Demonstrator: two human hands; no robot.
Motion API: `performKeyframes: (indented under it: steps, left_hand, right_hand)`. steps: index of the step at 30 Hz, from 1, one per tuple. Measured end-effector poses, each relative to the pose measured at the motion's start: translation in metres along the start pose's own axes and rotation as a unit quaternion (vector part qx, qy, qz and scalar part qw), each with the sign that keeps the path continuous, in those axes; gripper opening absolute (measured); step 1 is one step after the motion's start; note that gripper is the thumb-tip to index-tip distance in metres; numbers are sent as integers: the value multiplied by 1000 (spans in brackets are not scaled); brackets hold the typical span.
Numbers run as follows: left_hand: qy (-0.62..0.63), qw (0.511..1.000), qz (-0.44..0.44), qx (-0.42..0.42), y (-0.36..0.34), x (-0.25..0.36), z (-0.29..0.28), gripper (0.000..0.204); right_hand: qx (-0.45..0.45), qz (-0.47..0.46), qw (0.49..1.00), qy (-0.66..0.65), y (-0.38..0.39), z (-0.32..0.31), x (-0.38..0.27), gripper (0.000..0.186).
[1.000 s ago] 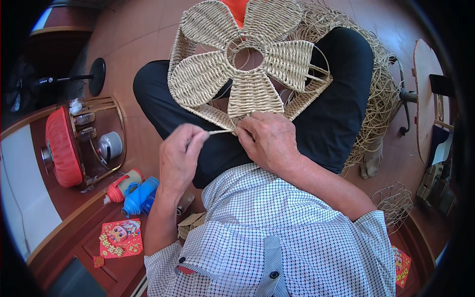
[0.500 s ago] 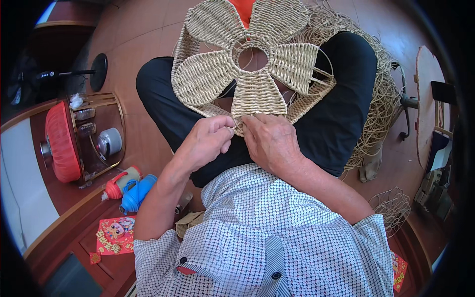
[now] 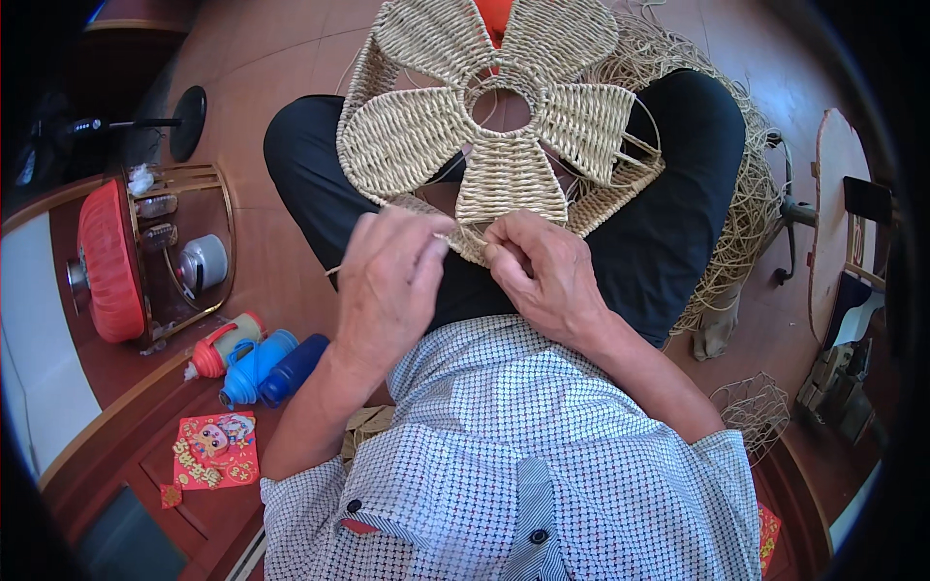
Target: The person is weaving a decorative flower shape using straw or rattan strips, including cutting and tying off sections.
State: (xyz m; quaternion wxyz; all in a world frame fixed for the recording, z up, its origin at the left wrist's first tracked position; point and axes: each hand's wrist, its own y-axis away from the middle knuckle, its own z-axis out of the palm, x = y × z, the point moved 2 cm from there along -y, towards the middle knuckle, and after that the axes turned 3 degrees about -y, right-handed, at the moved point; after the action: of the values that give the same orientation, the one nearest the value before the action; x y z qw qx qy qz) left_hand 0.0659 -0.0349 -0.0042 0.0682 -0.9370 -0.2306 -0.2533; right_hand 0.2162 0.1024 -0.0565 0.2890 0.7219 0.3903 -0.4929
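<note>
A flower-shaped basket (image 3: 407, 140) woven from straw cord lies across my lap, its petals set around a round hole. A low woven side wall shows behind the petals. My left hand (image 3: 392, 271), a little smeared by motion, pinches a strand of straw cord (image 3: 443, 238) just left of the nearest petal. A loose end pokes out on that hand's left side. At the lower edge of the same petal, my right hand (image 3: 552, 271) is closed on the basket's edge, with curled fingers that hide the exact grip.
A big tangled heap of straw cord (image 3: 727, 252) spreads beyond my right knee. To the left stand a shelf rack with a silver kettle (image 3: 203, 261), a red-covered round thing (image 3: 116, 261), and red and blue flasks (image 3: 260, 366). A wire frame (image 3: 754, 416) sits at right.
My left hand has drawn left and turned over, away from the petal, with the strand. The right hand has shifted slightly right, fingers more curled. The basket has moved slightly right.
</note>
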Motion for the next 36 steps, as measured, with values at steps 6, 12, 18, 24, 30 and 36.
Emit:
performKeyframes:
  steps: [6, 12, 18, 24, 30, 36]
  left_hand:
    - [103, 994, 10, -38, 6, 26, 35, 20]
    - [510, 843, -170, -23, 31, -7, -4, 32]
    - [666, 713, -192, 112, 57, -87, -111, 40]
    - [512, 755, -248, 325, 128, -230, -284, 40]
    - [219, 805, -347, 430, 189, -332, -390, 32]
    - [-49, 980, -160, 109, 80, -150, -146, 27]
  right_hand:
    - [-63, 110, 982, -142, -1, -13, 3, 22]
    - [-10, 36, 998, -44, -4, -6, 3, 20]
    - [-4, -8, 993, 117, -2, 11, 0, 14]
    - [-13, 6, 991, 135, -4, 13, 4, 17]
    - [14, -8, 990, 139, -3, 18, 7, 17]
    - [26, -10, 988, 150, -2, 21, 6, 16]
